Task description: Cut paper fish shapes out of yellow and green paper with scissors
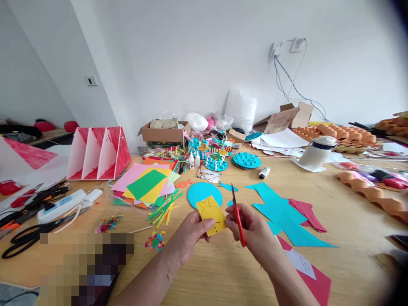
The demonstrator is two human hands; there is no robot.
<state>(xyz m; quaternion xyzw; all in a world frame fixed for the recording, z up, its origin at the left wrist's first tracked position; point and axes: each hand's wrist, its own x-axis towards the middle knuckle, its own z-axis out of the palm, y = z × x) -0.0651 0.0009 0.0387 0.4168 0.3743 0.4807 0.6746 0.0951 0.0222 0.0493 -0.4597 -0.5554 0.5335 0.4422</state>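
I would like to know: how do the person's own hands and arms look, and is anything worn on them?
Both the left hand and the right hand are ungloved. The left forearm and right forearm show no sleeve, watch or bracelet. The upper arms are out of view.

Through my feed I see a pale wall (197, 51) filling the upper frame, a switch (91, 81) at upper left, sockets (276, 49) with trailing cables (288, 75) at upper right, and a softly lit wooden surface (223, 276) below.
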